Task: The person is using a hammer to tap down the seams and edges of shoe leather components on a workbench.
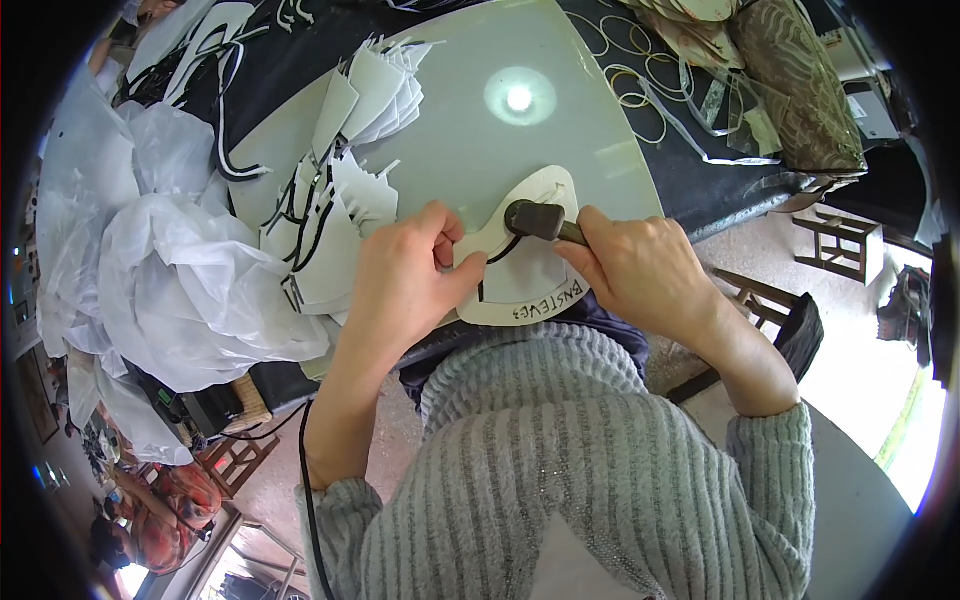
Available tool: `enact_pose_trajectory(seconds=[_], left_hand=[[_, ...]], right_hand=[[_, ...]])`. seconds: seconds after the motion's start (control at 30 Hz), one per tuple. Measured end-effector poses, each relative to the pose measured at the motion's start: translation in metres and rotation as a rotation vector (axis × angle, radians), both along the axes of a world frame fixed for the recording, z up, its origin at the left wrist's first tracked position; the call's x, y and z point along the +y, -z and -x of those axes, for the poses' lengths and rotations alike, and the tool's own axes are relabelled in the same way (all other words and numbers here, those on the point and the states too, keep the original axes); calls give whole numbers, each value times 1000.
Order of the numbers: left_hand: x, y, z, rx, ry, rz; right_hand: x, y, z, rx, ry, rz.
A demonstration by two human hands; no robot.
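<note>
My right hand (645, 268) grips the short handle of a hammer (540, 221). The hammer's dark head rests on or just over a cream curved template (552, 183), which has handwritten marks along its near edge. A thin black strip (507, 249) runs along the template's inner edge from under the hammer head. Left of the hammer, my left hand (412, 272) has its fingers curled, and the thumb tip presses at the template near the black strip. Whether anything is pinched there is hidden. Paler material (532, 272) shows inside the template's curve.
White cut pieces with black edging (340, 225) lie left of my hands, with a fanned stack of white pieces (383, 92) behind. Crumpled clear plastic (195, 285) covers the left side. Pale rings (640, 100) and a patterned fabric roll (795, 85) lie far right, beyond the glossy board (450, 125).
</note>
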State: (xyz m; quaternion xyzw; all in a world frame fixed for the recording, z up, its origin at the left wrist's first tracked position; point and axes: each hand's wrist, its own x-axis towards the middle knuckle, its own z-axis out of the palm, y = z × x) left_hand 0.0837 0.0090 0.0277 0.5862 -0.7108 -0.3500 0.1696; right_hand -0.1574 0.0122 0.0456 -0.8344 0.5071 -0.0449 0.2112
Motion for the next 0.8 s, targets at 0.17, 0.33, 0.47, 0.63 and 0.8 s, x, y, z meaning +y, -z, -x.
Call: enact_pose_trajectory(seconds=[0.17,0.33,0.47,0.63,0.8], left_hand=[[-1,1,1,5,19,11],[1,3,-3,45,-4,-25],[-1,0,1,22,4,-26],[3,4,-2,22,9,19],[5,3,1,34,9,46]], right_hand=[[-9,-4,14,-114,36,85],[-12,-26,18,-225,61,213],[-9,-14,18,99,-18,75],[-8,-19,13,-154,82,151],[-15,8,28,-96,39,110]])
